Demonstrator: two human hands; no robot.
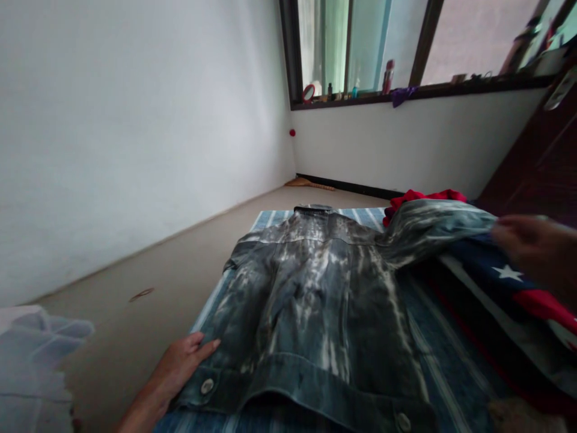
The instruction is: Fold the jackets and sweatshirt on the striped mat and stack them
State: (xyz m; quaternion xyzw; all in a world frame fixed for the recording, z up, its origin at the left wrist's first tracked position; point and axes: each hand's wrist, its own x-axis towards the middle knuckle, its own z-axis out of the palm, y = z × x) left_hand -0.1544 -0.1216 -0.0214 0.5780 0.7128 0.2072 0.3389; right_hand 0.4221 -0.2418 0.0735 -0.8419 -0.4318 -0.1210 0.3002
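A grey-black denim jacket [311, 288] with white bleached streaks lies back side up, its collar pointing away from me and its buttoned hem toward me. My left hand [178, 367] is at the jacket's lower left edge, thumb on top and the other fingers closed at the edge, partly hidden. At the right, my right hand [532, 246], smeared by motion, grips the end of the jacket's right sleeve [442, 222]. That sleeve is stretched out to the side, raised over a pile of clothes. The left sleeve is mostly out of sight.
Beneath the jacket is a blue striped cloth surface [444, 361]. Clothes with a white star [508, 273] and red fabric [428, 195] are heaped at the right. White sheer fabric [36, 355] is at lower left. A wall [135, 120] rises left; a windowsill [428, 93] holds small bottles.
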